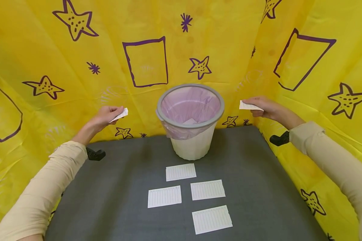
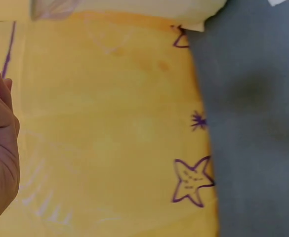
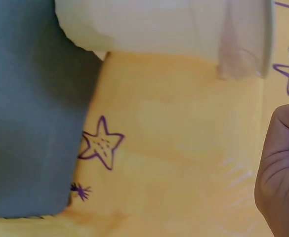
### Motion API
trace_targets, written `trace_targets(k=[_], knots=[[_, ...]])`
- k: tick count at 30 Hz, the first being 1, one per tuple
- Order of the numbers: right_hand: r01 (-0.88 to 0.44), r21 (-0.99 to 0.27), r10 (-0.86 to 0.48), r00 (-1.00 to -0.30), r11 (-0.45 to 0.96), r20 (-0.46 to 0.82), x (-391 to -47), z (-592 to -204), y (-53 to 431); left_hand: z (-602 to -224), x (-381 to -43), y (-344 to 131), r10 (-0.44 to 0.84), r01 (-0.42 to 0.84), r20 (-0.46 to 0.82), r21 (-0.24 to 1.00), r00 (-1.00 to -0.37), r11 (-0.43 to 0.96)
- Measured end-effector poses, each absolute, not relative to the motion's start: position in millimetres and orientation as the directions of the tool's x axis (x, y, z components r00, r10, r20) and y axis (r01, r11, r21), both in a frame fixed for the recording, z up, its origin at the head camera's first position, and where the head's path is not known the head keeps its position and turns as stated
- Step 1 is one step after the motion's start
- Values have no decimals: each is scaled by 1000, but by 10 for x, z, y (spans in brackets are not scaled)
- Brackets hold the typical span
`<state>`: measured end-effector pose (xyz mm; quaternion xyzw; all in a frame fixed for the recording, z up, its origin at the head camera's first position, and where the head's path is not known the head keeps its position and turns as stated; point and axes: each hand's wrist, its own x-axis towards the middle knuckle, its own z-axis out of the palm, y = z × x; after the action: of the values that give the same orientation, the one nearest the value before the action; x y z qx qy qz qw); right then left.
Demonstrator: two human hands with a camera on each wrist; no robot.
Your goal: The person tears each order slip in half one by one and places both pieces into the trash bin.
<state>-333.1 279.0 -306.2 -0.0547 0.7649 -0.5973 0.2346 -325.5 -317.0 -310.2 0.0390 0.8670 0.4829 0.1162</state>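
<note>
My left hand (image 1: 106,115) pinches a white lined paper slip (image 1: 120,115), raised to the left of a trash bin (image 1: 188,145). On the bin's other side, my right hand (image 1: 263,106) pinches another lined paper slip (image 1: 249,106) between thumb and fingers. A grey rim and a pinkish plastic liner (image 1: 184,134) top the white bin, and a bit of white paper (image 1: 190,121) shows inside. Both hands are apart from the bin, at about its rim height. The left wrist view catches part of the left hand (image 2: 1,148); the right wrist view catches part of the right (image 3: 282,168).
Several lined paper slips lie flat on the dark grey table (image 1: 123,207) in front of the bin, the nearest slip (image 1: 212,219) toward the front. A yellow curtain (image 1: 229,30) with purple drawings surrounds the table's back and sides. Black wrist devices (image 1: 95,154) sit under both forearms.
</note>
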Motion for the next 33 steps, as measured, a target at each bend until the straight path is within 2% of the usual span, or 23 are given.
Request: trace_targets(k=[9,19,33], knots=[[159,-955,-364,-899,250,-245,-3467,-2809,2689,-2770,-3379,-2878,181,0,-137,797,-974,605],[140,-954,-330,-917,264,-226,-3549,-2591,2416,-2529,-3493,-2390,262,107,-65,800,-963,590],[85,-948,-392,-896,308,-208,-3639,-2554,1848,-2471,-3647,-1788,324,168,-27,812,-946,558]])
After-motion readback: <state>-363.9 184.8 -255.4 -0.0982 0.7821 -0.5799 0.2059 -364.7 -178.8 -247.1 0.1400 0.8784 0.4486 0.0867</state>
